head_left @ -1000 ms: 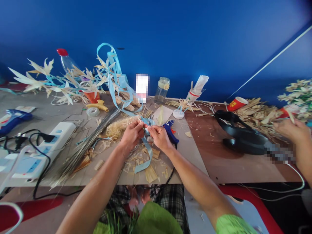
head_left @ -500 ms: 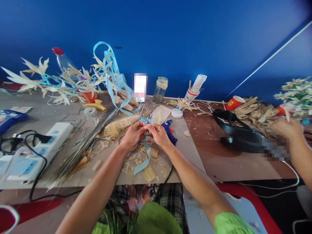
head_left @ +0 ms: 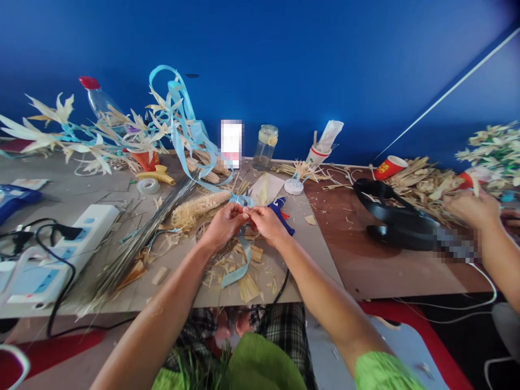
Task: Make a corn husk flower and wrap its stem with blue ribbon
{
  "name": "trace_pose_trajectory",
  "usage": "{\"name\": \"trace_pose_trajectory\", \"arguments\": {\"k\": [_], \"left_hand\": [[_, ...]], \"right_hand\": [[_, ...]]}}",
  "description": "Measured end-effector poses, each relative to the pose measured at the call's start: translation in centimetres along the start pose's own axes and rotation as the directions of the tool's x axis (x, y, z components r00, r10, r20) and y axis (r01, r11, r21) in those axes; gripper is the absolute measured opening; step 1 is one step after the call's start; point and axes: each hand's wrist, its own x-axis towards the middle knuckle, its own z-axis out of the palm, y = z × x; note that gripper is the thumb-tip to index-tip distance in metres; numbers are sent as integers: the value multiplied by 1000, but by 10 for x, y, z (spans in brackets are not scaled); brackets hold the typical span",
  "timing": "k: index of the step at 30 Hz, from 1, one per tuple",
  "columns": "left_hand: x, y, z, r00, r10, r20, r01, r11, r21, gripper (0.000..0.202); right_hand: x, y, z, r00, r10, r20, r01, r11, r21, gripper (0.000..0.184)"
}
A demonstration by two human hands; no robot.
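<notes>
My left hand (head_left: 225, 225) and my right hand (head_left: 266, 223) meet over the middle of the table, thumbs and fingertips pinched together. Whatever sits between the fingertips is too small and hidden to make out. Light blue ribbon (head_left: 239, 271) runs behind and below both hands, its tail curving down on the table. Left of my left hand lies a bare corn cob (head_left: 203, 207) with stringy fibres at one end. Close to my right hand is a dark blue tool (head_left: 281, 214), partly covered. Scraps of dry corn husk (head_left: 248, 287) lie beneath the hands.
A bundle of thin wires (head_left: 142, 241) and a white power strip (head_left: 87, 233) lie left. Husk flowers on blue stems (head_left: 93, 138) stand behind, near a tape roll (head_left: 148, 186). A glass bottle (head_left: 266, 149) is at the back. Right are a black device (head_left: 400, 225) and a co-worker's hand (head_left: 475, 208).
Both hands stay pinched together at nearly the same place, with small finger shifts. The whole view has moved slightly.
</notes>
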Motion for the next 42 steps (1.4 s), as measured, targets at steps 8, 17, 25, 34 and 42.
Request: {"name": "trace_pose_trajectory", "arguments": {"k": [8, 17, 25, 34, 42], "left_hand": [[-1, 1, -3, 995, -100, 27, 103, 984, -144, 31], [-9, 15, -2, 985, -110, 137, 145, 949, -281, 34], [-11, 21, -4, 980, -58, 191, 128, 917, -377, 29], [-10, 19, -5, 985, -115, 131, 150, 939, -308, 32], [-9, 22, -5, 982, -84, 169, 132, 944, -303, 29]], "right_hand": [[9, 9, -5, 989, -138, -50, 135, 989, -56, 40], [14, 9, -8, 983, -40, -177, 72, 981, 182, 44], [-3, -19, -19, 976, -215, 11, 200, 924, 326, 44], [-7, -21, -18, 963, -136, 234, 93, 978, 186, 29], [-2, -20, -27, 963, -196, 185, 184, 980, 78, 16]]}}
